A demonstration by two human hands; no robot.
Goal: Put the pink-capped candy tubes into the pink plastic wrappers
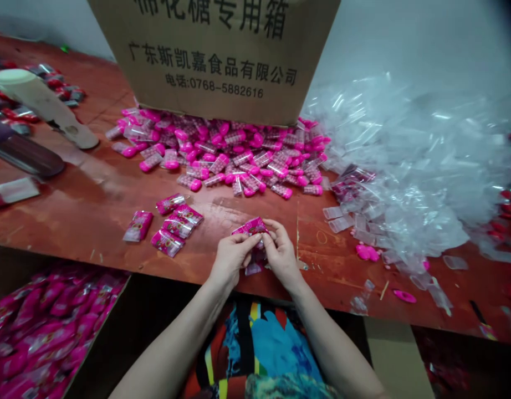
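Between both hands, over the table's front edge, is a pink printed candy sachet [251, 226] with a clear lower part. My left hand [233, 255] pinches its left side, and my right hand [282, 255] grips its right side, thumbs close together. What lies under the fingers is hidden. To the left on the table rest several finished-looking pink sachets [178, 224], one set apart from the small group. Beyond the hands spreads a heap of small clear candy tubes with pink caps [247, 158].
A large cardboard box [222, 66] stands at the back, behind the tubes. Clear plastic bags [405, 166] pile up at right. Two bottles, one whitish [43, 105], one dark [23, 149], are at left. Below the table edge, an open carton holds pink packets [47, 316].
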